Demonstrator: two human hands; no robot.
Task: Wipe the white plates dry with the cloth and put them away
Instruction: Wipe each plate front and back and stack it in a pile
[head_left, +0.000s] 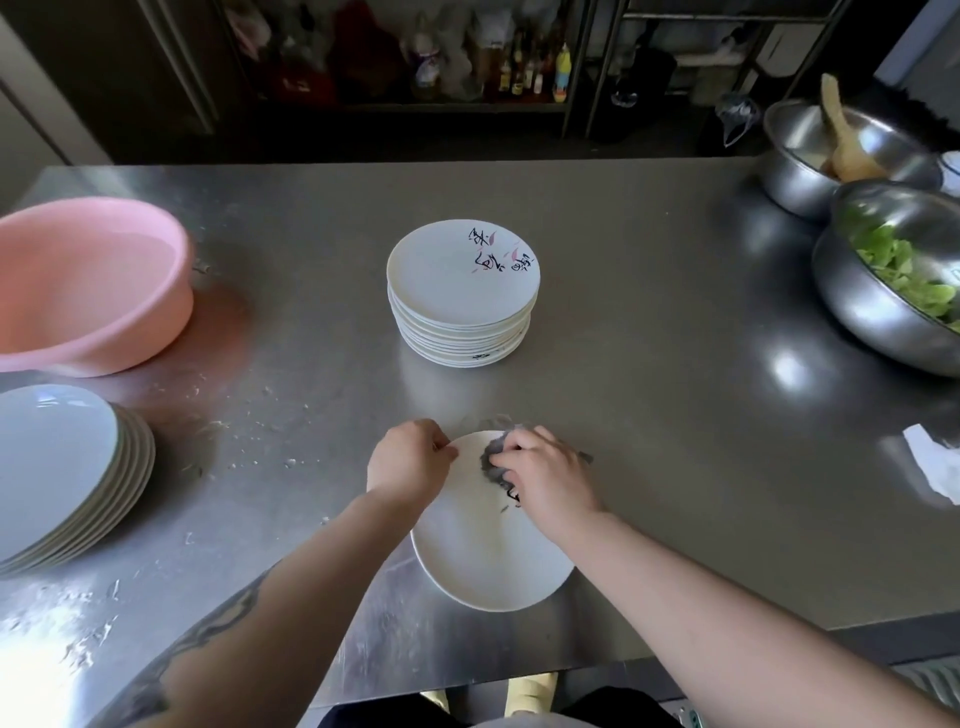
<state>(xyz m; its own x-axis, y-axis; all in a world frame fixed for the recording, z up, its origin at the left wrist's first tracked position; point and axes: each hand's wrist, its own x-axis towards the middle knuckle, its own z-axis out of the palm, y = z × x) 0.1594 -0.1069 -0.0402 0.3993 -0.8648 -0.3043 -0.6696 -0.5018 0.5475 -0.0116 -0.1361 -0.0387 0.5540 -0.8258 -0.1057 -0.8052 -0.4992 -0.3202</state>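
Plate in hand: near table edge, tilted, being wiped.
Left hand: pinches its far rim.
Right hand: closed on grey cloth, pressing the plate.
Centre stack: likely done.
Left stack: probably waiting.

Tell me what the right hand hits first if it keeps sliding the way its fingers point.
The right hand, pressing the cloth on the plate, points up-left toward the left hand gripping the plate's far rim. It would probably meet that hand first.
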